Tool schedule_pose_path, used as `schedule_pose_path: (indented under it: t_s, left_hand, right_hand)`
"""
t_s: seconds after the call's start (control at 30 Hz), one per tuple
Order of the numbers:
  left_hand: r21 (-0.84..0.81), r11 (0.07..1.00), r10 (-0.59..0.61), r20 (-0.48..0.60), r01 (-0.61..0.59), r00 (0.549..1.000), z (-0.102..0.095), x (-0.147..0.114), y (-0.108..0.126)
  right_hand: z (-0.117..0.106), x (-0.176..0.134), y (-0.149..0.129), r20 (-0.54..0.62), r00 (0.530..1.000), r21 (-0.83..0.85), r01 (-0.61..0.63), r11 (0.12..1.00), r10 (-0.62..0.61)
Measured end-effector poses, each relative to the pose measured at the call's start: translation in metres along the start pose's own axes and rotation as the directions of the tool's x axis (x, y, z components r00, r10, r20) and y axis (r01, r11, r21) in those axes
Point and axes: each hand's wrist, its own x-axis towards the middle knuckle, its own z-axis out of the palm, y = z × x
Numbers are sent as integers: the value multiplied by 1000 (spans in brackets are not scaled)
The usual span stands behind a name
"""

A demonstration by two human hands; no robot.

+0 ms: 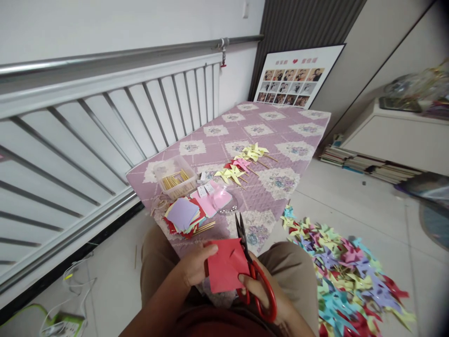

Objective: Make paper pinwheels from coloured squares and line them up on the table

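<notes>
A square of red paper (224, 269) lies over my lap, its left edge pinched between the thumb and fingers of my left hand (198, 264). A dark slit shows near the middle of the sheet. My right hand (261, 292) grips red-handled scissors (269, 299), and its thumb touches the sheet's lower right. The dark blades point up and away, beside the paper's right edge. In front, a stack of coloured paper squares (182, 215) rests on the tablecloth, lilac on top. Several wooden sticks (205, 228) lie next to it.
The flowered tablecloth (252, 229) carries a plastic box (175, 178) of sticks, a clear dish (224, 201) of small beads and several finished pinwheels (242, 164). A heap of pinwheels (351, 276) covers the floor at right. A white radiator (105, 126) stands left; a power strip (66, 324) lies below.
</notes>
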Motion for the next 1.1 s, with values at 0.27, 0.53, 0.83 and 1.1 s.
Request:
schedule_pose_path:
  t_s: [0.27, 0.53, 0.83, 1.1]
  left_hand:
    - [-65, 991, 109, -152, -120, 982, -3, 13, -11]
    - [-185, 911, 268, -417, -370, 868, -17, 30, -9]
    - [-192, 874, 331, -437, -446, 836, -9, 29, -1]
    - [-230, 847, 340, -459, -479, 821, -12, 30, 0]
  right_hand:
    - [-14, 7, 5, -156, 975, -74, 145, 987, -155]
    - [-21, -11, 26, 74, 980, -23, 186, 982, -184]
    - [-11, -18, 37, 180, 980, -263, 133, 956, -87]
    - [-12, -21, 44, 174, 976, -289, 177, 941, -130]
